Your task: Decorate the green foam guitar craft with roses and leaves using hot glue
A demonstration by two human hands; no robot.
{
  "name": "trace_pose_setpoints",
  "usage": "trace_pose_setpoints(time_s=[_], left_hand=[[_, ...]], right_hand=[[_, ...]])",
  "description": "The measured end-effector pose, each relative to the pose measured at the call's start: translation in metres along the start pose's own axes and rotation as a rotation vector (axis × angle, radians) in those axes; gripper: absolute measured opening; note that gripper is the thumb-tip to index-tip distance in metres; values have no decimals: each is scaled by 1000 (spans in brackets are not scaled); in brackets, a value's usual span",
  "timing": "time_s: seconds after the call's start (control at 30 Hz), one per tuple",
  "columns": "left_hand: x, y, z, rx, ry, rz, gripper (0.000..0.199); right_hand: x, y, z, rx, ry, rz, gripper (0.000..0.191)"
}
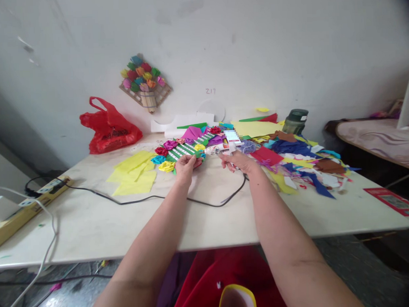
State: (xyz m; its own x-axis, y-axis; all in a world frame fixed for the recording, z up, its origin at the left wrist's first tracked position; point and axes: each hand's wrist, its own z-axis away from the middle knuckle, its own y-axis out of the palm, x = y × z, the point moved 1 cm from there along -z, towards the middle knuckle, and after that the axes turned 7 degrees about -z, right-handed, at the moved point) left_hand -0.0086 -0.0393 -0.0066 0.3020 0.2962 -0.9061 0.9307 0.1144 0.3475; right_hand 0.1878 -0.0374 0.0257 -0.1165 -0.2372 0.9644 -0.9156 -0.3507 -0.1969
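My left hand point(185, 168) pinches the near edge of a green craft piece with white stripes point(180, 151). Crepe-paper flowers in pink, red, blue and yellow ring that piece, among them a yellow flower point(166, 166) at its near left. My right hand point(236, 160) is closed round a white glue gun point(221, 148), whose nozzle points left toward the flowers; a black cord point(206, 203) runs from beneath this hand. Just beyond the glue gun lies a phone with a lit screen point(232, 137). Fingers partly hide the gun's handle.
Yellow crepe sheets point(134, 171) lie at left, a heap of paper scraps point(301, 159) at right with a dark green bottle point(295, 121) behind. A red plastic bag point(111, 125) stands back left. A power strip point(32, 209) sits on the left edge. Purple yarn point(247, 146) is near the phone.
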Motion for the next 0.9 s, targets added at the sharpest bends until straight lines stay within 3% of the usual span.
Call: trace_pose_setpoints(time_s=[0.9], left_hand=[[5, -2, -2, -4, 4, -15, 35]], right_hand=[[-2, 0, -2, -59, 15, 1, 38]])
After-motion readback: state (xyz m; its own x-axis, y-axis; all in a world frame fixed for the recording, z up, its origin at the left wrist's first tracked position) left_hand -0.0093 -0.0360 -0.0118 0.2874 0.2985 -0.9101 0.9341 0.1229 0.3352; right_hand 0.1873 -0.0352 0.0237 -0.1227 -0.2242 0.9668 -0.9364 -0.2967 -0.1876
